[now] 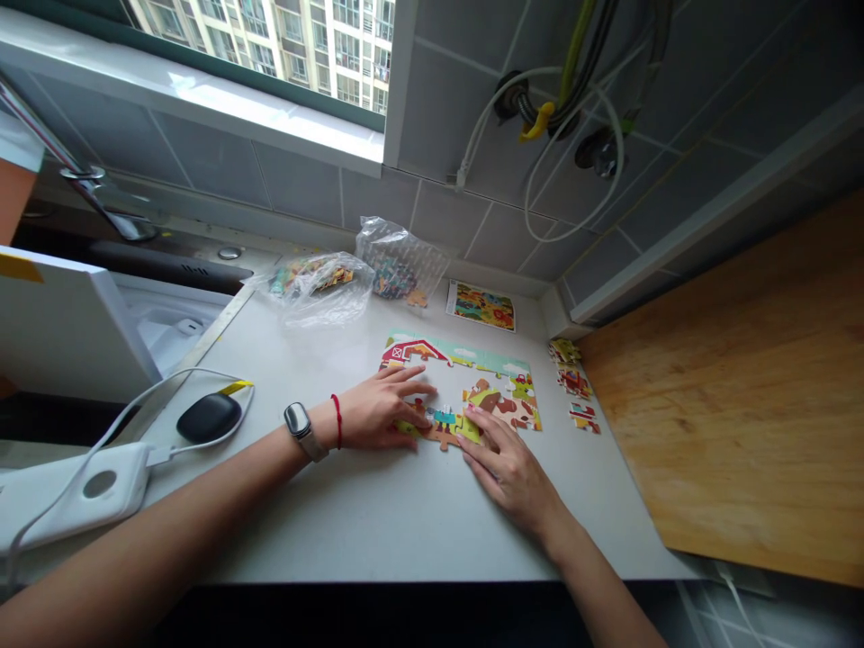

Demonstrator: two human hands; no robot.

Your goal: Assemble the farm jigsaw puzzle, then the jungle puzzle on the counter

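A partly joined jigsaw puzzle (pixel 503 400) lies on the white counter (pixel 418 531), with a red barn along its upper left and a brown animal at right. My left hand (pixel 378 409) rests flat over its left side, fingers spread, touching a lower joined strip (pixel 444 421). At the strip's right end is a yellow-green piece (pixel 469 427), which the fingertips of my right hand (pixel 506 463) press together on. A watch and a red string are on my left wrist. Part of the puzzle's left side is hidden under my left hand.
Two clear plastic bags of pieces (pixel 324 279) (pixel 395 270) and a picture card (pixel 481 306) lie at the back. Loose pieces (pixel 573 382) sit by a wooden board (pixel 735 387) at right. A black device (pixel 209 418), white cable and white power block (pixel 77 490) are at left, near the sink.
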